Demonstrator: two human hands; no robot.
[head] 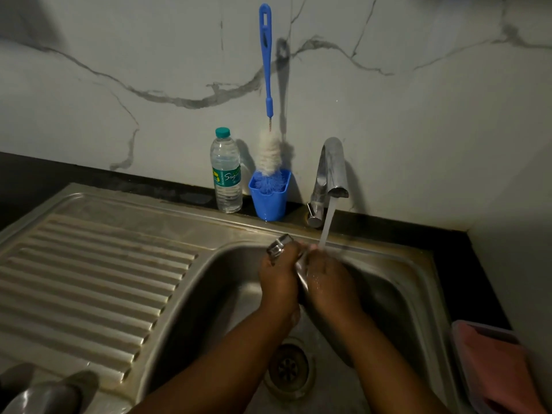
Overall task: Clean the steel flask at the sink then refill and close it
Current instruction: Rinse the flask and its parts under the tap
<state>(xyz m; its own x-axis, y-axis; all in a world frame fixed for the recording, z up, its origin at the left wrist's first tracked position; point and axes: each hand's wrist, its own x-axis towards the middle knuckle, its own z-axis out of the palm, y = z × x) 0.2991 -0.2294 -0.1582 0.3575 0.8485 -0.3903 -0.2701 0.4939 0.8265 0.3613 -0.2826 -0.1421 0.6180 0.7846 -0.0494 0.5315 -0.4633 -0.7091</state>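
Hands, left (279, 279) and right (328, 282), each with grip wrapped round what looks like steel flask (280, 246) under running tap (331, 171)

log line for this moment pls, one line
stage: rinsing | steel flask: held over sink | left hand: grips flask | right hand: on flask under running tap | bottle brush: in blue cup, unused

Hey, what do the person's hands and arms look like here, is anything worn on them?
Both forearms are bare as far as the frame shows: no sleeves, gloves, watch or bangles visible. The left hand and right hand look wet. Rings cannot be told in the dim, blurred light.
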